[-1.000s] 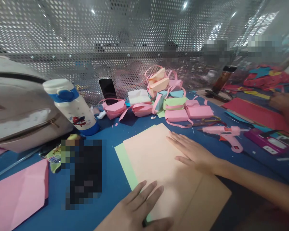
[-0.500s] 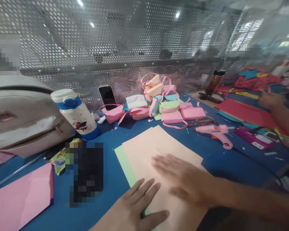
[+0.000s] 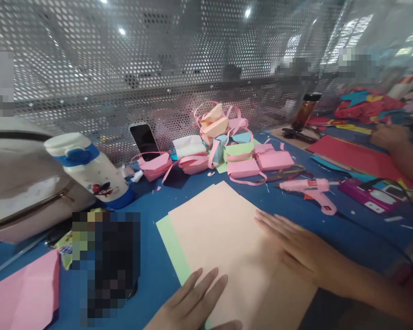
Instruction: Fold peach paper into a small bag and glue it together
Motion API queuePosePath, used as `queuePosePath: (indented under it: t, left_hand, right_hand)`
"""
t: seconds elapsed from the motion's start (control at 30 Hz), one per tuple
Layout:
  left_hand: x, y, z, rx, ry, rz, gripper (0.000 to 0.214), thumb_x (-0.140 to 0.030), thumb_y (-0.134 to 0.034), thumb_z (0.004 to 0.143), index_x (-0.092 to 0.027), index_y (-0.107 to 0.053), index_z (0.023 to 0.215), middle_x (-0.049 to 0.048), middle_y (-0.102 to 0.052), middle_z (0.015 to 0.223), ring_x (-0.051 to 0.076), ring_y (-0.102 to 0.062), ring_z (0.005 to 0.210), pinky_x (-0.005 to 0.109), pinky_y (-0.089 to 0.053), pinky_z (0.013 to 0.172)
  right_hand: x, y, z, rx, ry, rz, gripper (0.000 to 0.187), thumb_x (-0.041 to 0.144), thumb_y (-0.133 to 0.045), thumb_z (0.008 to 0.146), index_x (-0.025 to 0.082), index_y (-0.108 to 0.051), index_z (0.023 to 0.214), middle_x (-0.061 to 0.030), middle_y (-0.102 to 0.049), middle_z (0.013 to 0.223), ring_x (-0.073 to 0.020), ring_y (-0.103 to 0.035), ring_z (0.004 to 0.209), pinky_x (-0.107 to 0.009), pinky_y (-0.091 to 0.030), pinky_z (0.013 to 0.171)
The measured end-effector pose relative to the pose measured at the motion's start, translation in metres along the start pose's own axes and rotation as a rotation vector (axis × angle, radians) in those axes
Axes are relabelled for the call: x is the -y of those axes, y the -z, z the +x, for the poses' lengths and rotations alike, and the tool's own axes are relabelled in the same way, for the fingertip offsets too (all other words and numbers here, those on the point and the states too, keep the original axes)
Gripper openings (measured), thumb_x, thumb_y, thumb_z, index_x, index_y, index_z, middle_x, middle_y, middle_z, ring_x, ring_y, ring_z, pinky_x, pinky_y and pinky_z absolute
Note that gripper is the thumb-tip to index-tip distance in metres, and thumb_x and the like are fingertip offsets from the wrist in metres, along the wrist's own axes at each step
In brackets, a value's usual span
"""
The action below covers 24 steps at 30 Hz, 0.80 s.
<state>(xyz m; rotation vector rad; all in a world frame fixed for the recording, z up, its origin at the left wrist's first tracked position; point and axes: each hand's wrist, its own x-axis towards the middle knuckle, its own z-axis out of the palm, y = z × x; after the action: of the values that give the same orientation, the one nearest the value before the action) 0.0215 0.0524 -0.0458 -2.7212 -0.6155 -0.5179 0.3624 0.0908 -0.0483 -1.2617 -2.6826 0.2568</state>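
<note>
A large peach sheet of paper (image 3: pixel 213 229) lies flat in front of me, over a light green sheet (image 3: pixel 174 247) whose left strip shows. My left hand (image 3: pixel 196 298) rests on the lower left of the sheets, fingers spread. Across the right edge of the peach sheet lies my right hand (image 3: pixel 292 247), palm down with its fingers stretched out. Neither hand grips anything. Farther back, small folded pink paper bags (image 3: pixel 242 168) with strip handles stand beside a light green one (image 3: pixel 239 151).
A pink glue gun (image 3: pixel 313 188) and a purple power strip (image 3: pixel 368 195) lie at the right. Left are a white and blue bottle (image 3: pixel 96 178), a bag (image 3: pixel 20 183) and pink paper (image 3: pixel 24 293). A phone (image 3: pixel 144 140) leans on the mesh panel. Another person's hand (image 3: pixel 390 137) is far right.
My right hand has slid from the middle of the peach sheet to its right edge. My left hand stays near the lower left. The view has shifted slightly.
</note>
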Motion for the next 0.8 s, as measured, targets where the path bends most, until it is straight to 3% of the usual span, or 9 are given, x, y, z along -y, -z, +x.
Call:
queuePosePath:
  t: [0.13, 0.23, 0.33, 0.4, 0.47, 0.57, 0.7, 0.8]
  left_hand:
    - [-0.007, -0.001, 0.003, -0.040, -0.041, 0.052, 0.032, -0.028, -0.044, 0.103, -0.024, -0.062, 0.129, 0.0058, -0.068, 0.128, 0.025, -0.063, 0.122, 0.038, -0.055, 0.098]
    - [-0.027, -0.006, 0.015, -0.008, -0.057, 0.181, 0.033, -0.022, -0.039, 0.103, -0.011, -0.067, 0.114, 0.0108, -0.075, 0.113, 0.024, -0.072, 0.106, 0.029, -0.059, 0.087]
    - [-0.056, -0.015, 0.032, -0.082, 0.091, 0.348, 0.040, -0.033, -0.038, 0.102, -0.007, -0.067, 0.104, 0.0159, -0.078, 0.092, 0.026, -0.077, 0.086, 0.031, -0.061, 0.072]
    - [-0.074, -0.019, 0.042, -0.113, 0.188, 0.437, 0.031, -0.030, -0.050, 0.093, -0.005, -0.068, 0.099, 0.0185, -0.078, 0.084, 0.029, -0.077, 0.080, 0.033, -0.060, 0.068]
    - [-0.087, -0.018, 0.053, 0.008, 0.272, 0.483, 0.029, -0.025, -0.061, 0.082, -0.005, -0.070, 0.101, 0.0198, -0.078, 0.088, 0.033, -0.076, 0.085, 0.038, -0.060, 0.071]
    - [-0.098, -0.013, 0.066, 0.139, 0.312, 0.493, 0.033, -0.024, -0.065, 0.076, -0.006, -0.074, 0.102, 0.0208, -0.077, 0.091, 0.035, -0.075, 0.088, 0.041, -0.060, 0.073]
    - [-0.103, -0.006, 0.078, 0.193, 0.344, 0.502, 0.034, -0.030, -0.070, 0.077, -0.004, -0.077, 0.099, 0.0255, -0.076, 0.090, 0.040, -0.074, 0.087, 0.046, -0.060, 0.070]
    - [-0.107, -0.003, 0.084, 0.217, 0.396, 0.460, 0.044, -0.043, -0.072, 0.079, -0.004, -0.078, 0.098, 0.0287, -0.074, 0.092, 0.042, -0.074, 0.088, 0.047, -0.060, 0.071]
  right_hand:
    - [-0.006, 0.003, -0.004, -0.015, -0.018, -0.072, 0.068, 0.035, -0.038, 0.103, 0.025, 0.000, 0.158, -0.0072, -0.022, 0.162, -0.0246, -0.026, 0.148, -0.050, -0.033, 0.118]
    - [-0.005, 0.005, -0.003, -0.025, 0.010, -0.110, 0.068, 0.037, -0.037, 0.103, 0.022, -0.001, 0.158, -0.0088, -0.024, 0.161, -0.0257, -0.027, 0.147, -0.051, -0.034, 0.117]
    - [-0.006, 0.007, -0.002, -0.048, 0.058, -0.181, 0.065, 0.037, -0.037, 0.102, 0.018, -0.009, 0.158, -0.0113, -0.030, 0.159, -0.0271, -0.032, 0.145, -0.052, -0.037, 0.114]
    - [-0.006, 0.009, 0.000, -0.060, 0.095, -0.243, 0.062, 0.036, -0.037, 0.102, 0.013, -0.020, 0.156, -0.0142, -0.036, 0.156, -0.0285, -0.036, 0.143, -0.052, -0.040, 0.112]
    - [-0.003, 0.013, 0.002, -0.067, 0.122, -0.308, 0.057, 0.033, -0.039, 0.101, 0.007, -0.033, 0.151, -0.0180, -0.040, 0.152, -0.0307, -0.040, 0.140, -0.052, -0.041, 0.109]
    - [0.012, 0.023, 0.009, -0.099, 0.171, -0.347, 0.051, 0.024, -0.040, 0.098, 0.004, -0.042, 0.145, -0.0199, -0.043, 0.151, -0.0313, -0.042, 0.139, -0.050, -0.039, 0.109]
    - [0.043, 0.030, 0.018, -0.115, 0.363, -0.174, 0.045, 0.029, -0.046, 0.099, 0.013, -0.047, 0.141, -0.0106, -0.055, 0.143, -0.0227, -0.049, 0.131, -0.039, -0.038, 0.109]
    - [0.062, 0.025, 0.019, -0.130, 0.454, -0.059, 0.030, 0.033, -0.054, 0.095, 0.018, -0.061, 0.120, -0.0045, -0.070, 0.116, -0.0196, -0.061, 0.102, -0.034, -0.046, 0.087]
